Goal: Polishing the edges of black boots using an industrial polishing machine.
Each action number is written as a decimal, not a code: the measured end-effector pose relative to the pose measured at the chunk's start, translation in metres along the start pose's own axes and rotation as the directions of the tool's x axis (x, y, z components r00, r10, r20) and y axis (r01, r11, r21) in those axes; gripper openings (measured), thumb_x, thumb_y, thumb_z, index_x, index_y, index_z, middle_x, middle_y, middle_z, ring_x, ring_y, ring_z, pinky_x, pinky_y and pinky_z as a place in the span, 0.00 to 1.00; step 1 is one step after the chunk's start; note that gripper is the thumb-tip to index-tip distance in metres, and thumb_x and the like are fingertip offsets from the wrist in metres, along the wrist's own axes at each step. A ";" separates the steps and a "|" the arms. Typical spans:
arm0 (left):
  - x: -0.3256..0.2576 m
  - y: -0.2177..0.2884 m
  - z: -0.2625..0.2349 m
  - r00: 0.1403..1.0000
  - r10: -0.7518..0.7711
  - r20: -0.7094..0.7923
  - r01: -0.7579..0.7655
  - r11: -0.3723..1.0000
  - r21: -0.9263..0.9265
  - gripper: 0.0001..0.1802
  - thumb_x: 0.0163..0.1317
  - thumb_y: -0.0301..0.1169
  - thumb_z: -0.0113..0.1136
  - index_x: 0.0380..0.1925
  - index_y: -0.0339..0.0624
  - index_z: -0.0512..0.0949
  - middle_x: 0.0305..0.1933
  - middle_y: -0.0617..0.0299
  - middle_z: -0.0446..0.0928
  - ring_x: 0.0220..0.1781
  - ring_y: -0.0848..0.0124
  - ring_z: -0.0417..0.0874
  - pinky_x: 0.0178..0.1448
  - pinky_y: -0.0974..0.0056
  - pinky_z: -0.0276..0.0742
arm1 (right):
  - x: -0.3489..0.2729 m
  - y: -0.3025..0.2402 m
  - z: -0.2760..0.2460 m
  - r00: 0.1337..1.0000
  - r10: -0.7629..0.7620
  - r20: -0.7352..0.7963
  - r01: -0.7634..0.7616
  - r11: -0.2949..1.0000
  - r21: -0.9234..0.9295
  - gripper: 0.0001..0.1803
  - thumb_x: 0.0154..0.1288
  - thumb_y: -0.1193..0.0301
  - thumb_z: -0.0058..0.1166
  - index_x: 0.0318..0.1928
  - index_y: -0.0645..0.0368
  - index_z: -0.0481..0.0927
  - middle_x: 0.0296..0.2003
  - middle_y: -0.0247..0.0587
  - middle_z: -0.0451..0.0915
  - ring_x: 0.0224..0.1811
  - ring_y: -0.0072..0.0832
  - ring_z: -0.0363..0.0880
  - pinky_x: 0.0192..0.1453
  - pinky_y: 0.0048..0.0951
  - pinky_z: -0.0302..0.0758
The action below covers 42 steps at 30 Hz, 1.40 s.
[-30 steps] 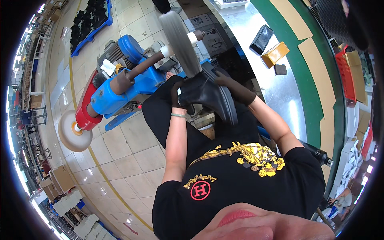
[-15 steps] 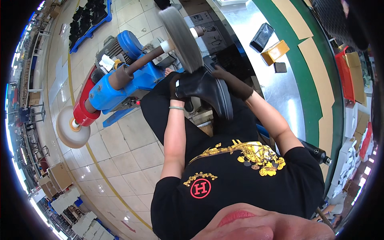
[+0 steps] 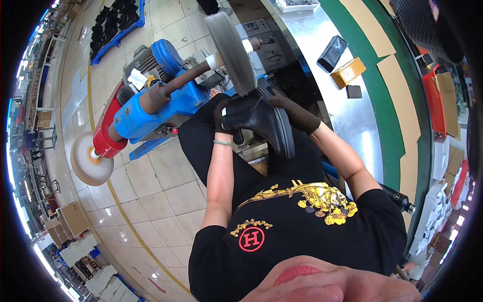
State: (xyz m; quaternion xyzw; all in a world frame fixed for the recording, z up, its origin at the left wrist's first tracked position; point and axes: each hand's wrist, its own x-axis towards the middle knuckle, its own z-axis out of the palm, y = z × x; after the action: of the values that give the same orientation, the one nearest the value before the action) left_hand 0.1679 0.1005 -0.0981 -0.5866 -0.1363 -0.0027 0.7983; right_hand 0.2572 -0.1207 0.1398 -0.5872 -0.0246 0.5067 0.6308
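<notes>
A black ankle boot (image 3: pixel 259 119) is held between my hands above my lap, toe pointing back toward me and sole turned to the right. My left hand (image 3: pixel 222 120), in a dark brown glove, is closed on the shaft's opening, beside a small white patch. On the heel end of the sole, my right hand (image 3: pixel 288 106) is closed, gloved in the same brown. A large grey buffing wheel (image 3: pixel 231 55), its face blurred, stands just beyond the boot, its lower edge at the back of the boot; whether they touch is hard to tell.
The blue polishing machine (image 3: pixel 132 118) carries a second, pale wheel (image 3: pixel 92 158) at left. On the metal bench (image 3: pixel 347 121) at right lie a black box (image 3: pixel 332 53), a yellow block (image 3: pixel 348 73) and a small dark block (image 3: pixel 354 91). A blue pallet (image 3: pixel 118 40) holds dark footwear.
The boot has come slightly down toward me, away from the wheel's middle, with both hands moving along with it. Both hands keep their hold. The whole view has shifted a little.
</notes>
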 end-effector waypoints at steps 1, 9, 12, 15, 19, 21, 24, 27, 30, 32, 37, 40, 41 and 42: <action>0.012 -0.058 -0.013 0.996 -0.014 -0.085 0.036 0.966 0.254 0.14 0.63 0.20 0.43 0.45 0.28 0.75 0.40 0.58 0.78 0.43 0.72 0.81 0.52 0.72 0.76 | 0.001 0.006 -0.014 0.999 0.021 0.042 -0.023 0.999 0.042 0.37 0.63 0.59 0.51 0.68 0.61 0.55 0.56 0.43 0.70 0.55 0.24 0.73 0.59 0.26 0.69; 0.001 -0.011 -0.005 0.982 0.173 0.073 -0.178 0.982 0.060 0.21 0.62 0.19 0.37 0.52 0.30 0.74 0.48 0.59 0.80 0.53 0.72 0.80 0.62 0.70 0.69 | 0.006 0.013 -0.022 0.996 0.018 0.093 -0.020 1.000 0.012 0.45 0.64 0.58 0.51 0.73 0.61 0.41 0.66 0.47 0.60 0.62 0.25 0.67 0.64 0.27 0.65; 0.001 -0.009 -0.007 0.978 0.188 0.089 -0.201 0.963 0.178 0.21 0.62 0.19 0.37 0.53 0.29 0.73 0.49 0.59 0.79 0.53 0.72 0.79 0.64 0.71 0.67 | 0.009 0.001 -0.026 0.954 0.052 0.294 -0.067 0.997 0.040 0.44 0.64 0.59 0.50 0.73 0.60 0.43 0.65 0.46 0.62 0.62 0.25 0.68 0.64 0.27 0.66; -0.002 -0.014 -0.010 0.972 0.186 0.147 -0.222 0.932 0.287 0.21 0.63 0.20 0.37 0.55 0.28 0.70 0.53 0.57 0.77 0.57 0.71 0.76 0.66 0.71 0.63 | 0.002 0.011 -0.024 0.993 0.038 0.110 -0.043 0.998 0.042 0.43 0.64 0.59 0.50 0.72 0.60 0.45 0.64 0.46 0.64 0.60 0.25 0.70 0.62 0.27 0.68; 0.007 -0.016 -0.010 0.950 0.193 0.244 -0.269 0.903 0.336 0.23 0.63 0.21 0.38 0.59 0.27 0.65 0.58 0.55 0.72 0.63 0.70 0.71 0.69 0.70 0.59 | 0.010 0.013 -0.031 0.974 -0.009 0.228 -0.007 0.997 0.072 0.43 0.65 0.60 0.49 0.72 0.60 0.44 0.62 0.45 0.66 0.58 0.25 0.72 0.60 0.26 0.69; 0.004 -0.012 -0.010 0.963 0.171 0.210 -0.236 0.912 0.335 0.22 0.63 0.21 0.38 0.57 0.26 0.67 0.56 0.54 0.74 0.61 0.68 0.73 0.68 0.68 0.61 | 0.022 0.004 -0.031 0.945 0.025 0.325 -0.052 0.996 0.076 0.43 0.65 0.61 0.49 0.73 0.61 0.42 0.62 0.45 0.66 0.58 0.24 0.72 0.61 0.26 0.69; -0.003 -0.008 -0.007 0.961 0.200 0.193 -0.231 0.960 0.156 0.20 0.64 0.23 0.40 0.53 0.27 0.71 0.52 0.53 0.77 0.58 0.66 0.76 0.66 0.67 0.65 | 0.006 -0.002 -0.022 0.979 0.052 0.197 -0.053 0.999 -0.002 0.47 0.62 0.59 0.53 0.70 0.70 0.43 0.66 0.52 0.60 0.60 0.25 0.70 0.61 0.27 0.67; 0.002 -0.145 -0.012 0.909 0.362 -0.208 0.087 0.323 0.943 0.17 0.61 0.29 0.49 0.46 0.30 0.76 0.47 0.52 0.79 0.50 0.63 0.81 0.57 0.63 0.75 | -0.005 0.030 -0.058 0.975 -0.044 0.217 0.080 0.983 -0.163 0.49 0.59 0.59 0.55 0.71 0.69 0.42 0.71 0.52 0.49 0.67 0.30 0.60 0.69 0.31 0.58; -0.013 -0.142 -0.014 0.799 0.597 -0.069 0.120 -0.046 0.992 0.17 0.58 0.29 0.52 0.45 0.31 0.76 0.46 0.50 0.79 0.48 0.61 0.82 0.54 0.58 0.78 | -0.037 0.014 -0.052 0.960 -0.102 0.261 0.177 0.942 -0.284 0.54 0.54 0.61 0.59 0.72 0.64 0.38 0.73 0.51 0.40 0.73 0.33 0.48 0.74 0.32 0.48; -0.016 -0.154 -0.015 0.828 0.556 -0.063 0.122 -0.070 0.990 0.19 0.57 0.28 0.53 0.48 0.32 0.75 0.48 0.49 0.78 0.50 0.60 0.81 0.56 0.58 0.77 | -0.051 0.003 -0.052 0.936 -0.160 0.313 0.272 0.893 -0.358 0.59 0.49 0.62 0.63 0.73 0.59 0.37 0.73 0.50 0.41 0.74 0.34 0.46 0.74 0.33 0.47; -0.013 -0.226 -0.011 0.917 0.398 -0.020 0.152 -0.303 0.941 0.32 0.49 0.27 0.56 0.59 0.34 0.67 0.58 0.49 0.71 0.59 0.56 0.74 0.66 0.55 0.68 | -0.058 0.009 -0.067 0.869 -0.282 0.407 0.437 0.822 -0.365 0.68 0.37 0.63 0.71 0.74 0.51 0.37 0.73 0.47 0.44 0.73 0.34 0.47 0.75 0.35 0.46; -0.014 -0.232 -0.009 0.941 0.332 0.070 0.082 -0.423 0.903 0.33 0.45 0.26 0.56 0.57 0.33 0.69 0.56 0.48 0.73 0.59 0.57 0.75 0.65 0.56 0.70 | -0.062 0.006 -0.063 0.872 -0.290 0.393 0.439 0.818 -0.371 0.70 0.33 0.64 0.73 0.74 0.51 0.38 0.72 0.46 0.48 0.73 0.33 0.50 0.75 0.35 0.47; -0.015 -0.234 -0.008 0.946 0.307 0.106 0.051 -0.463 0.885 0.32 0.44 0.26 0.56 0.56 0.33 0.70 0.56 0.47 0.74 0.58 0.58 0.76 0.64 0.57 0.71 | -0.065 0.004 -0.060 0.877 -0.288 0.385 0.430 0.828 -0.360 0.70 0.32 0.65 0.74 0.74 0.51 0.38 0.72 0.46 0.49 0.72 0.33 0.51 0.75 0.35 0.47; -0.015 -0.236 -0.006 0.949 0.292 0.119 0.042 -0.491 0.870 0.33 0.43 0.26 0.57 0.55 0.32 0.70 0.56 0.47 0.74 0.58 0.59 0.76 0.65 0.57 0.70 | -0.066 0.002 -0.057 0.882 -0.285 0.376 0.419 0.839 -0.348 0.71 0.32 0.65 0.74 0.74 0.51 0.39 0.72 0.46 0.51 0.72 0.33 0.52 0.75 0.35 0.47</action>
State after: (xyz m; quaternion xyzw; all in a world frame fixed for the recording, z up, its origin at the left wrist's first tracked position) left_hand 0.1160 0.0188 0.1172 0.3748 0.0821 0.1583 0.9098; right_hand 0.2594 -0.2065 0.1579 -0.6069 -0.3400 0.4487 0.5611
